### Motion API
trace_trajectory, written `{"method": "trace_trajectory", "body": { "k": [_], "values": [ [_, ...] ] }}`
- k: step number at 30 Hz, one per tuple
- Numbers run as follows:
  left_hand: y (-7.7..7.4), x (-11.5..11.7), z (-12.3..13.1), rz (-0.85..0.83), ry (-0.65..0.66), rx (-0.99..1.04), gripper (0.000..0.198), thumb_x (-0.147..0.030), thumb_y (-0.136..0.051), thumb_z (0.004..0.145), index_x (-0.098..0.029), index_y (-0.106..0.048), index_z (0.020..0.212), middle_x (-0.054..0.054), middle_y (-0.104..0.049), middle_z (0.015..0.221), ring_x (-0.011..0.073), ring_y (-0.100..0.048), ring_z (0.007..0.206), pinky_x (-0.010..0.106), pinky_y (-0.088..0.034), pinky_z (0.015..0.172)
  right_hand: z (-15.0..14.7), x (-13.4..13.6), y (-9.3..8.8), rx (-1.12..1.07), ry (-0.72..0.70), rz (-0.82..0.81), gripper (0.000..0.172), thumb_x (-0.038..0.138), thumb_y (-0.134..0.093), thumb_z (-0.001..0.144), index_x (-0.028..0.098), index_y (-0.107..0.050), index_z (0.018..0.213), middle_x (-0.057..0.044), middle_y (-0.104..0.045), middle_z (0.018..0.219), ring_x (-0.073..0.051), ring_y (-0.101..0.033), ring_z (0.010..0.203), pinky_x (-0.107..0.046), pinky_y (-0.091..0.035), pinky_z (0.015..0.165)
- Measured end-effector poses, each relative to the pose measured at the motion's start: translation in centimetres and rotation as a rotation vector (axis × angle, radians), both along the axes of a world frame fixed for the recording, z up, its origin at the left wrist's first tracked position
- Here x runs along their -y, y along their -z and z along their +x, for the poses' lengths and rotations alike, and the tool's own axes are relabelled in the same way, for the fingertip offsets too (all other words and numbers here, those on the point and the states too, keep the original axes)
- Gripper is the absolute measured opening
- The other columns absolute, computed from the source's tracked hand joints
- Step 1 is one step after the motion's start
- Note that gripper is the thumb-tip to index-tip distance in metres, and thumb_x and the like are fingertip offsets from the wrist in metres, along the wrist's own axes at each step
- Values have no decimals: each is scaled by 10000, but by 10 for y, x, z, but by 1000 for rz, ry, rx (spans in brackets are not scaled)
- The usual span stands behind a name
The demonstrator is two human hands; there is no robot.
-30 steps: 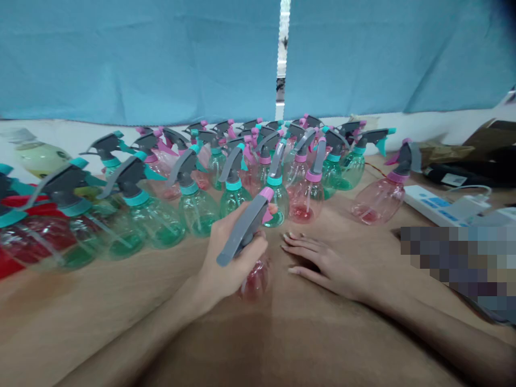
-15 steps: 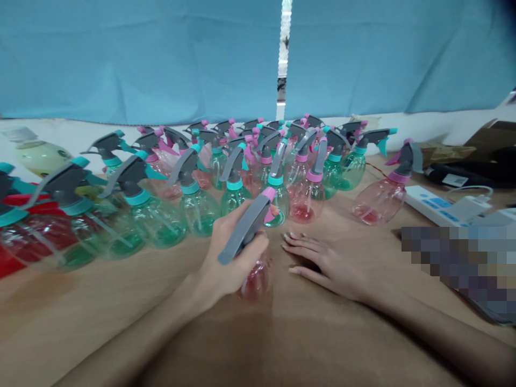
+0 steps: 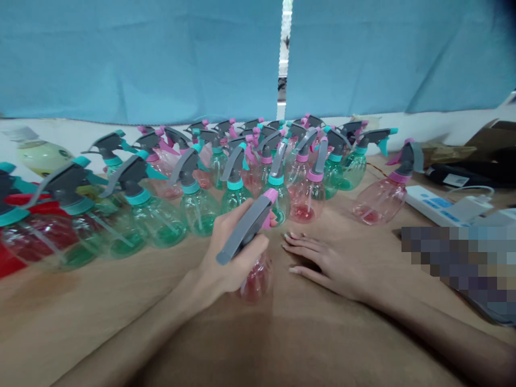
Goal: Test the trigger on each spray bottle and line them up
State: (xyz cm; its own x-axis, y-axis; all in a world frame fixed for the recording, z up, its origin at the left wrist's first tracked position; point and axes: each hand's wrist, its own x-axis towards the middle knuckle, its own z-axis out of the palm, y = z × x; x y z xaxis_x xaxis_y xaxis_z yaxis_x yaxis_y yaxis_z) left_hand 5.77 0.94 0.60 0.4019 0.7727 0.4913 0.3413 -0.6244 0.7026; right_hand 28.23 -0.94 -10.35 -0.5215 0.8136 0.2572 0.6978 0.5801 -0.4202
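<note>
My left hand point(image 3: 226, 252) is closed round the neck of a pink spray bottle point(image 3: 256, 279) with a grey head and a pink nozzle. The bottle is near the middle of the table, and its collar is hidden by my fingers. To the right of it, my right hand point(image 3: 314, 260) lies on the table with fingers stretched out, holding nothing. Just beyond my hands stand a green spray bottle point(image 3: 281, 201) and a pink-collared spray bottle point(image 3: 307, 201).
Several more green and pink spray bottles point(image 3: 159, 220) crowd the table point(image 3: 169, 285) at the back and left. One pink bottle point(image 3: 381, 199) stands apart on the right. Beyond it are a white power strip point(image 3: 433, 204) and a black object point(image 3: 459, 174). A blue curtain point(image 3: 161, 59) hangs behind.
My left hand keeps its hold on the pink spray bottle, with its head barely shifted downward. My right hand has stayed in place.
</note>
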Motion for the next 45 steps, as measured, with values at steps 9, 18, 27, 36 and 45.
{"method": "trace_trajectory", "body": {
  "k": [9,18,27,36,45],
  "values": [
    [3,-2,-3,-58,7,-19,45,-183,-478,722,-206,-511,744,-40,-499,627,103,-403,506,260,-345,496,0,0,1,14,2,2,488,467,-458,917,230,-463,1344,-48,-447,1420,-221,-385,1322,-454,-343,1088],
    [3,2,0,-25,-48,-22,121,-165,-450,698,-231,-504,783,-47,-473,606,129,-420,551,266,-395,528,0,0,0,-22,-8,-12,491,463,-474,910,242,-460,1348,-54,-456,1414,-226,-386,1321,-464,-318,1099],
    [6,3,0,-60,-71,4,99,-156,-470,688,-240,-478,740,-46,-459,603,138,-457,561,265,-408,539,-1,1,-3,-10,-9,-11,488,464,-462,916,246,-454,1353,-58,-464,1408,-231,-383,1323,-472,-323,1095],
    [6,4,1,-90,-73,-4,108,-148,-470,693,-232,-492,756,-51,-482,626,135,-473,577,261,-401,563,0,0,-1,13,-4,-18,504,471,-452,918,225,-448,1357,-56,-445,1423,-220,-366,1333,-453,-314,1105],
    [5,4,0,-98,-59,4,130,-131,-476,689,-235,-491,766,-49,-482,635,127,-436,563,266,-410,568,-1,1,-3,-25,-3,-17,495,466,-471,910,250,-454,1354,-53,-462,1410,-230,-378,1326,-467,-319,1099]
  ]
}}
